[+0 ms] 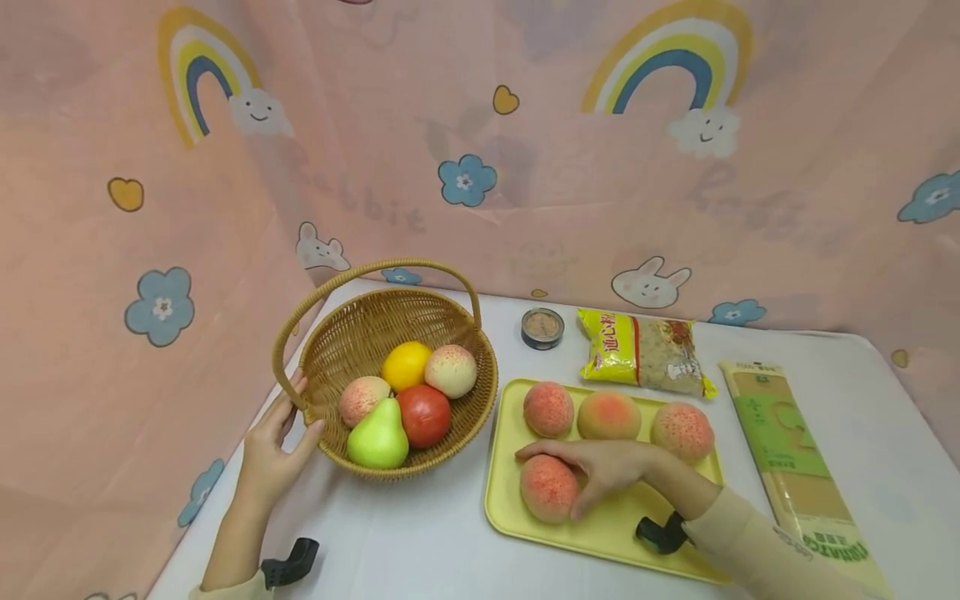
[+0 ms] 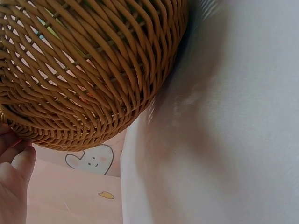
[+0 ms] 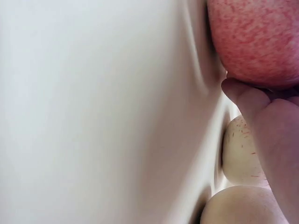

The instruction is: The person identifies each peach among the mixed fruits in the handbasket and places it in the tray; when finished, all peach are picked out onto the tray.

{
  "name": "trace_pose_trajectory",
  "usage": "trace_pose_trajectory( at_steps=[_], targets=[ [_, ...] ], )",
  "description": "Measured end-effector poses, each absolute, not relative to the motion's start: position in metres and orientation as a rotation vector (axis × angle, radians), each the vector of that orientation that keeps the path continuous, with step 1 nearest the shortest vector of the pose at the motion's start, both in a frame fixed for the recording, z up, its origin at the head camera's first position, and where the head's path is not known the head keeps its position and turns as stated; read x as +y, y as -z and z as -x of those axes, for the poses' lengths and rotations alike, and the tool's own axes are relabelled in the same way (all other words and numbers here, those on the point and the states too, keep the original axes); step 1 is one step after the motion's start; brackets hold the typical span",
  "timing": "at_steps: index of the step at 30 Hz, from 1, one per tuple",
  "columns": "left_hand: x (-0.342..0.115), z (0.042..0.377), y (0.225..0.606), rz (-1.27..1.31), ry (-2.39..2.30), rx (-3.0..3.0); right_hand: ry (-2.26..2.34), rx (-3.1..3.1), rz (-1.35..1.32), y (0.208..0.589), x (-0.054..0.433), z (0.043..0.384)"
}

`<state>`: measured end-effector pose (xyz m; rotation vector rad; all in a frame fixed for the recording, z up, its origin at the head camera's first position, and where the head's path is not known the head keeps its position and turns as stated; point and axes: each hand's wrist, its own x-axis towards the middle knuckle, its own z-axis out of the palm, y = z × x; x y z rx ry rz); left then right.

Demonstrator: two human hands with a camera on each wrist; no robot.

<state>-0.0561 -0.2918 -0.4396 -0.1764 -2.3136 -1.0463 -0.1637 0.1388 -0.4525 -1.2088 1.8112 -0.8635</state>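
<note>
At the left, my left hand (image 1: 272, 454) holds the rim of a wicker basket (image 1: 480, 417) beside the foot of its arched handle. In the left wrist view, thumb and fingertips meet the woven rim (image 2: 70, 140). Inside the basket lie a green pear (image 1: 377, 437), a red fruit (image 1: 424, 416), a yellow lemon (image 1: 406, 365) and two pale, speckled peaches (image 1: 451, 371). My right hand (image 1: 611, 469) grips a pinkish-red peach (image 1: 549, 490) at the front left of a yellow tray (image 1: 600, 537), fingers over its far side and thumb at its right. The right wrist view shows this peach (image 3: 257, 42) close up.
Behind the gripped peach, three more peaches (image 1: 609, 415) sit along the tray's back. Beyond the tray are a small round tin (image 1: 542, 327) and a yellow food packet (image 1: 645, 352). A long noodle packet (image 1: 787, 450) lies to its right. A patterned cloth hangs behind the table.
</note>
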Motion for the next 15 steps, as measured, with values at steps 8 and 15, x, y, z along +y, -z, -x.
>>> trace_pose_trajectory(
  at_steps=[8, 15],
  targets=[
    [-0.2902, 0.0561, 0.438, 0.197, 1.069, -2.307, 0.844, 1.88, 1.203, 0.4482, 0.141, 0.1588],
    [-0.2904, 0.056, 0.4363, 0.199, 1.077, -2.305, 0.899, 1.851, 1.222, 0.4455, 0.1397, 0.1607]
  ],
)
